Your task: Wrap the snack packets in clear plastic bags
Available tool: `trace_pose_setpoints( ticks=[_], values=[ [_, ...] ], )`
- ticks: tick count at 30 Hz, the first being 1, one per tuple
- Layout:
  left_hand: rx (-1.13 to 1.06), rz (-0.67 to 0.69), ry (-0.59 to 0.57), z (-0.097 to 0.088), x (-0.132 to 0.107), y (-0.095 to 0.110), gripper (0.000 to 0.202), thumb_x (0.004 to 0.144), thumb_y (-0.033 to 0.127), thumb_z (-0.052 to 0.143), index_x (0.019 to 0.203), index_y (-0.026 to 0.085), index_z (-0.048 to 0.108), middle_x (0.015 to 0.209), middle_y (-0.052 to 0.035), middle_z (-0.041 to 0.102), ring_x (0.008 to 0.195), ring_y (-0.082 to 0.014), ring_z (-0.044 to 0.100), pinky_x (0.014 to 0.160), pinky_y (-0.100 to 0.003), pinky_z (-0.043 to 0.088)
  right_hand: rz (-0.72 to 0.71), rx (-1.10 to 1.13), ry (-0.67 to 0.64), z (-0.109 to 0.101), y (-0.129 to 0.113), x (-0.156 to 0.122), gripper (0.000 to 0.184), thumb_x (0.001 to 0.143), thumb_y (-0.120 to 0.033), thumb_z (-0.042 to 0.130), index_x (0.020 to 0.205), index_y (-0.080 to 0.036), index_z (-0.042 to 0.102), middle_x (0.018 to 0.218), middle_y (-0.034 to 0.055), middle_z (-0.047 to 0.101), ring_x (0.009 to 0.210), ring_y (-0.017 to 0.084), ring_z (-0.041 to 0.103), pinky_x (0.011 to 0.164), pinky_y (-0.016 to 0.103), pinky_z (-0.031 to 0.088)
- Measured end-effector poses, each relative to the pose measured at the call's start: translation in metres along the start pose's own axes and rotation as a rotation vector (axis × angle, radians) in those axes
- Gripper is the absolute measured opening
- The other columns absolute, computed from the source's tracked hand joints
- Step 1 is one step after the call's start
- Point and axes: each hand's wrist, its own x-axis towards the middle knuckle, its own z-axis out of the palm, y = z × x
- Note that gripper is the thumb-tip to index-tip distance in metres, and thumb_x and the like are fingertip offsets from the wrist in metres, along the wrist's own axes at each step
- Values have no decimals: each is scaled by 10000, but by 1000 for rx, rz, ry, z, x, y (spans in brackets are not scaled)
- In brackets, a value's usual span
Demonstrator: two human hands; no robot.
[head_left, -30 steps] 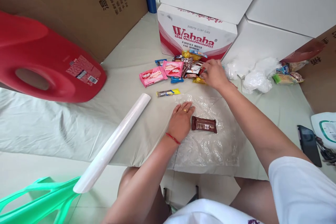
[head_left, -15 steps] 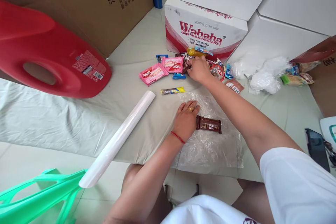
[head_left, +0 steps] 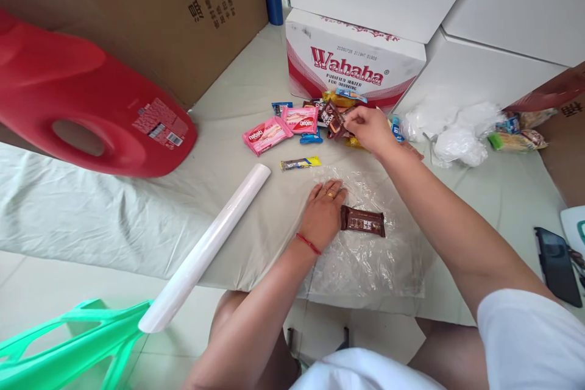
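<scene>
My left hand lies flat with its fingers stretched out on the left part of a clear plastic sheet. Just right of it, a brown wrapped snack bar rests on the sheet. My right hand pinches the edge of a dark brown snack packet at the snack pile. Two pink Nabati wafer packets sit left of that packet, with a small blue packet below them. A yellow and grey stick packet lies nearer me. My right hand hides part of the pile.
A white plastic film roll juts past the table's front edge. At left stand a red jug and a cardboard box. Behind the snacks is a Wahaha carton. Crumpled plastic bags and a phone are at right.
My right hand has drawn back slightly to the right and now grips the dark brown packet, which is tilted up. My left hand stays flat on the sheet.
</scene>
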Motion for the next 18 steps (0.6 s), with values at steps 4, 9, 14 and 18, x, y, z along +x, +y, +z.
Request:
trace_pose_setpoints(
  ticks=[4, 9, 14, 18],
  values=[
    [-11, 1, -1, -2, 0, 1, 491, 963, 102, 443, 1417, 190, 610, 1600, -105, 515, 1520, -241, 421, 1274, -487, 299, -53, 8, 62, -44, 3, -93, 146, 922, -401, 587, 872, -275, 643, 865, 49, 686, 811, 239, 621, 787, 425, 521],
    [-40, -10, -24, -4, 0, -2, 510, 954, 78, 423, 1415, 179, 616, 1601, -92, 515, 1523, -229, 418, 1278, -466, 287, -257, -250, 11, -56, 21, -198, 196, 944, -318, 577, 793, -394, 677, 785, 68, 667, 833, 338, 603, 851, 579, 491],
    [-62, -18, 15, -1, 0, -5, 538, 937, 49, 410, 1406, 203, 625, 1584, -72, 538, 1510, -212, 439, 1271, -456, 298, -343, -392, -235, -41, 32, -239, 260, 1004, -276, 517, 951, -366, 756, 920, 82, 711, 999, 315, 626, 875, 542, 496],
    [-61, -8, 19, 0, 0, -6, 547, 929, 45, 413, 1416, 189, 616, 1587, -76, 535, 1511, -222, 438, 1268, -462, 301, -357, -362, -181, -36, 21, -233, 310, 968, -467, 635, 1162, -239, 718, 1176, 137, 699, 1068, 324, 573, 908, 514, 467]
  ],
)
